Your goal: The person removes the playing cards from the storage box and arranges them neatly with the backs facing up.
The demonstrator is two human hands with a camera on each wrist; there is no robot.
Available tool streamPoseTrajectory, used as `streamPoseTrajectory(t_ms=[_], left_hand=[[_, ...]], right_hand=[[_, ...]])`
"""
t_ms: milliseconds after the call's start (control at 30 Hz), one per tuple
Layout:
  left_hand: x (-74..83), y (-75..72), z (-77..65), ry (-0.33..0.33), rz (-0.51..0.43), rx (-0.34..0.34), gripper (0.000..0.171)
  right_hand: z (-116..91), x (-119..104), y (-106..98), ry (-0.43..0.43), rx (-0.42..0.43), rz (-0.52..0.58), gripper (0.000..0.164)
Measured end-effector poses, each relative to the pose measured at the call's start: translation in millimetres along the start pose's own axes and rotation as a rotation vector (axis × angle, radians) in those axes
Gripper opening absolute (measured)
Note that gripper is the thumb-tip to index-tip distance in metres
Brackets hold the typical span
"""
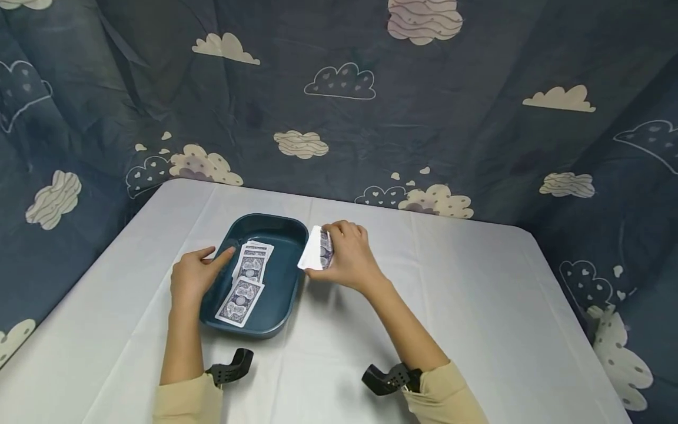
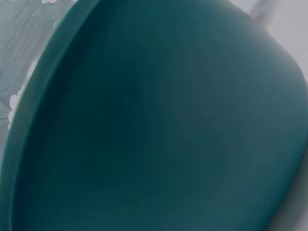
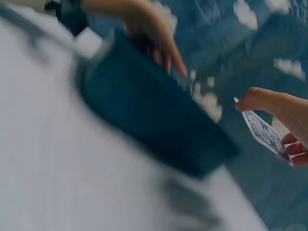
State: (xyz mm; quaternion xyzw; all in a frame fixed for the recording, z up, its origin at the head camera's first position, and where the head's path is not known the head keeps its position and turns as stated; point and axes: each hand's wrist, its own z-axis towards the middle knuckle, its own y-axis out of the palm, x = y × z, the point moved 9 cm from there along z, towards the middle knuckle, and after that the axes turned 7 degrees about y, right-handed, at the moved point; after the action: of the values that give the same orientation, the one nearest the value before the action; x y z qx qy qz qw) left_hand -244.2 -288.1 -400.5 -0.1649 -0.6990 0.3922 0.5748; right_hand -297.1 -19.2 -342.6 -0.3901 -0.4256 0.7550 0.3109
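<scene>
Head view lets us see the right hand (image 1: 346, 256) pinching playing cards (image 1: 316, 250) between thumb and bent fingers just beside the blue tray (image 1: 279, 288), where patterned cards (image 1: 241, 300) lie, while the left hand (image 1: 192, 275), thumb and fingers parted with nothing visible between them, is at its left side.

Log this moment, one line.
left hand: at rim of blue tray | right hand: holds playing card(s) beside tray | inside tray: overlapping cards, backs up | tray: on white table
</scene>
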Motion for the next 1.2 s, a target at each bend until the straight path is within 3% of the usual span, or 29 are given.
streamPoseTrajectory(t_ms=[167,333,800,967,1067,1133,1200], left_hand=[[0.2,-0.2,2.3,0.007,0.008,-0.004,0.073],[1.8,1.6,4.2,0.027,0.007,-0.004,0.070],[-4.5,1.4,4.8,0.014,0.005,0.008,0.069],[-6.4,2.7,3.9,0.005,0.004,-0.005,0.070],[-5.9,2.6,4.8,0.000,0.004,-0.007,0.071],[-4.5,2.2,5.5,0.004,0.003,-0.005,0.073],[-3.5,0.9,6.0,0.012,-0.004,0.004,0.074]], right_hand=[[-7.0,44.1,34.0,0.035,-0.115,-0.037,0.080],[-10.1,65.1,64.0,0.045,-0.205,-0.065,0.084],[-5.4,59.0,81.5,-0.005,-0.255,0.019,0.081],[-5.7,62.2,83.9,0.026,-0.301,0.060,0.082],[-2.1,58.4,72.3,0.061,-0.256,0.138,0.075],[2.2,46.9,57.2,0.061,-0.156,0.208,0.065],[5.3,24.0,41.7,-0.001,-0.030,0.241,0.054]])
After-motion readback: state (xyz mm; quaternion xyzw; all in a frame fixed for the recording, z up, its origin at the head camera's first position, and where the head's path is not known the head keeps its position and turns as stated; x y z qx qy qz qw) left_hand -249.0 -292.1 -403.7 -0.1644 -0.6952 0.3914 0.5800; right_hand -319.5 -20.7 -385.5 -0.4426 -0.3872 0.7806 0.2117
